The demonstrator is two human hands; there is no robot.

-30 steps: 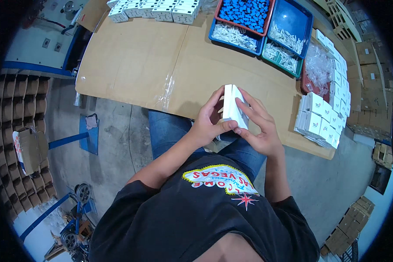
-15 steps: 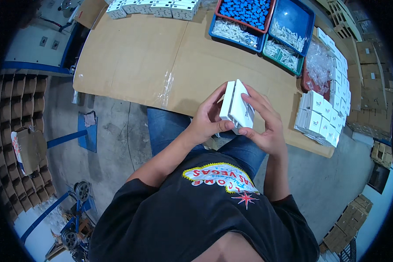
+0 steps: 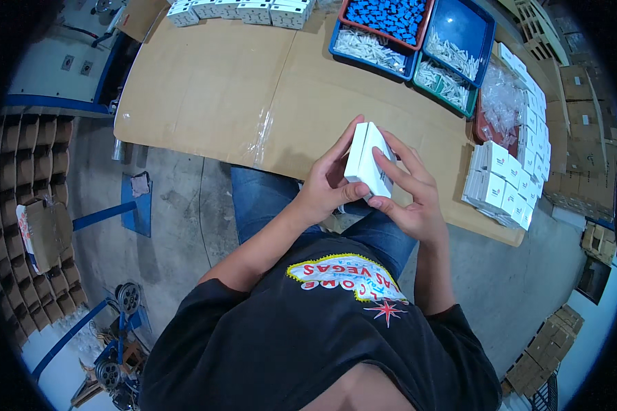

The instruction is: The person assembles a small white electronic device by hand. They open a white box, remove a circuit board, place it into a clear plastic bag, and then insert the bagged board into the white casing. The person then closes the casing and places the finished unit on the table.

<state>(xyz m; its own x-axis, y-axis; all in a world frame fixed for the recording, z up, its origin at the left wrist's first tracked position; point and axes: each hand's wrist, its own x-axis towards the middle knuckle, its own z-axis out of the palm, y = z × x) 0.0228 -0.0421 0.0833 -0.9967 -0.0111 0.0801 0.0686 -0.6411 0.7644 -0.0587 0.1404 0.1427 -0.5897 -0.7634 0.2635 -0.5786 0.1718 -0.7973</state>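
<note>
While both your hands hold the small white box (image 3: 367, 161) upright over the near bench (image 3: 206, 89) edge, left hand (image 3: 325, 188) fingers wrap its left face and right hand (image 3: 408, 192) fingers press the flap. Closing step, likely; next needs a firm tuck.

Black short-sleeved T-shirt (image 3: 308, 342), colourful chest print, blue jeans (image 3: 267, 198)
</note>
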